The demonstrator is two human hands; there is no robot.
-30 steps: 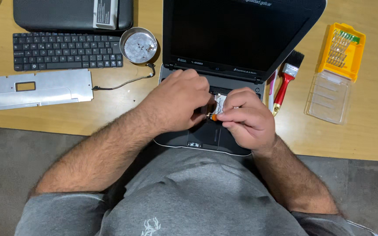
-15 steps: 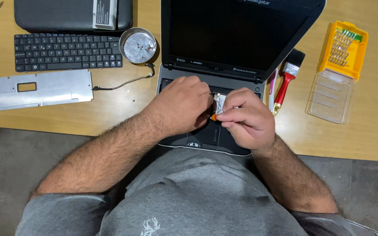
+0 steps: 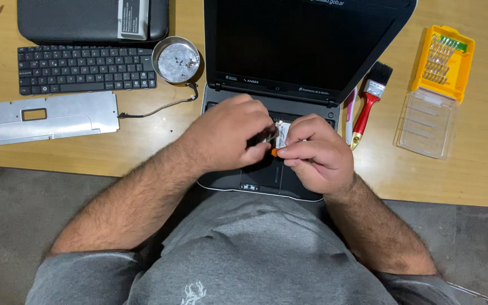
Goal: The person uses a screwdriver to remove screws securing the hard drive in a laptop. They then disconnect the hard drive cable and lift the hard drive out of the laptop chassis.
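Hands meet over the base of an open black laptop [image 3: 266,178], whose keyboard has been taken out. The right hand [image 3: 317,152] is curled tight, its fingers pinched on a small tool with an orange handle [image 3: 275,151]; only the orange tip shows between the two hands. The left hand [image 3: 230,135] is closed down beside it, fingertips pressed to the laptop's insides next to a small pale card [image 3: 282,134] that sits between the hands; whether it grips anything cannot be told. The laptop's dark screen stands tilted back above the hands.

Just right of the laptop lie a pink pen [image 3: 349,116] and a red-handled brush [image 3: 371,101] with black bristles. Further right sits a yellow case of screwdriver bits [image 3: 444,56] with its clear lid [image 3: 427,124] folded open below it. To the left, a round metal dish [image 3: 176,59] holds a few screws, beside a loose black keyboard [image 3: 86,69]. Below that lies a silver metal plate [image 3: 49,117], and above it a closed dark laptop [image 3: 74,20]. All rest on a wooden table [image 3: 470,175].
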